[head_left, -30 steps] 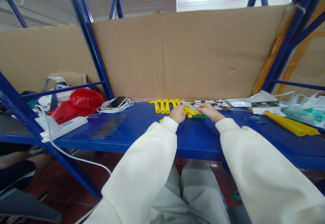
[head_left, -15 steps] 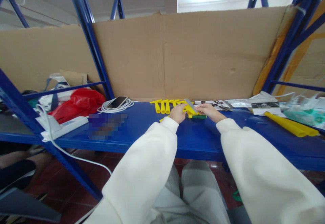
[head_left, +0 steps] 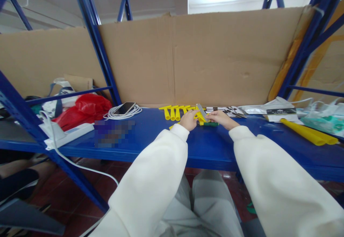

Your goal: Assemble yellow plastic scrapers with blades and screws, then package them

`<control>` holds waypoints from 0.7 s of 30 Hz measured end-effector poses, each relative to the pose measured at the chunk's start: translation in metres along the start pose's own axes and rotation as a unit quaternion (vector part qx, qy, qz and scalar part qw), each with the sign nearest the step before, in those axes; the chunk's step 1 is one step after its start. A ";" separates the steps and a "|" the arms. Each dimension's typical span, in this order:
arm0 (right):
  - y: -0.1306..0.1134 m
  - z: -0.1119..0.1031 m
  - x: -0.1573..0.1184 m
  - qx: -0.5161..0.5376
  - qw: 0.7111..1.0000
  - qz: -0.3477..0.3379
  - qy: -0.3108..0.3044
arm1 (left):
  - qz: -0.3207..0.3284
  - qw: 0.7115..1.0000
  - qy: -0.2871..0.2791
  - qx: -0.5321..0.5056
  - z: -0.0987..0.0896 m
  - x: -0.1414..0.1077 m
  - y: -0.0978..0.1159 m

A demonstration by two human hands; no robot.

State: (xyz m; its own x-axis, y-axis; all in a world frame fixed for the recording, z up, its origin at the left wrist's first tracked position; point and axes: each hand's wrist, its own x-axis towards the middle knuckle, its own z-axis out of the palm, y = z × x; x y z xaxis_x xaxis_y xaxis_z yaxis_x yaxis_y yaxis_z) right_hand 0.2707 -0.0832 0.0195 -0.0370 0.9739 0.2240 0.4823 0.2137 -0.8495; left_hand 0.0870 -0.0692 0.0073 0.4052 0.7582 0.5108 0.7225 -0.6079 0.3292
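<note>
My left hand (head_left: pixel 189 119) is closed around a yellow plastic scraper handle (head_left: pixel 199 116), just above the blue shelf. A flat grey metal blade (head_left: pixel 201 111) lies slanted across its head. My right hand (head_left: pixel 220 119) pinches at the blade's lower right end; the fingertips are small and partly hidden. Under the hands a screwdriver (head_left: pixel 211 124) with a green and yellow grip rests on the shelf. Several yellow T-shaped handles (head_left: pixel 172 113) stand in a row beyond my left hand. Behind my right hand lie several black-and-white strips (head_left: pixel 233 111).
Yellow tubes (head_left: pixel 305 132) and plastic packaging (head_left: pixel 281 110) lie on the right. To the left are a phone (head_left: pixel 125 108) on a coiled white cable (head_left: pixel 110 115), a power strip (head_left: pixel 71 136) and a red bag (head_left: pixel 84 107). Cardboard (head_left: pixel 215 57) walls the back; blue posts (head_left: pixel 104 61) frame the shelf.
The metal blade has tilted a little steeper between my hands. My right hand has shifted very slightly left; my left hand stays almost still.
</note>
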 end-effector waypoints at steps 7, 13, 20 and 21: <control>0.001 0.000 0.000 -0.003 1.000 -0.002 -0.012 | 0.013 0.998 -0.045 0.035 -0.004 -0.002 0.003; 0.002 0.000 0.002 0.001 1.000 -0.001 -0.016 | 0.019 0.993 -0.077 0.084 -0.008 -0.004 0.005; 0.006 0.002 0.005 0.045 0.998 0.008 0.038 | 0.039 0.990 -0.099 0.098 -0.010 -0.007 0.010; 0.007 0.002 0.005 0.050 0.998 0.005 0.043 | 0.049 0.988 -0.105 0.098 -0.010 -0.007 0.011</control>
State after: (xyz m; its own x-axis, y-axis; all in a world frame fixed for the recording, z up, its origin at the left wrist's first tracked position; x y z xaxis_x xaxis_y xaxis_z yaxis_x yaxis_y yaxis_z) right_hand 0.2724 -0.0765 0.0136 0.0455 0.9667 0.2517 0.3930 0.2143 -0.8942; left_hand 0.0863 -0.0835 0.0156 0.5717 0.7424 0.3493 0.7599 -0.6396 0.1157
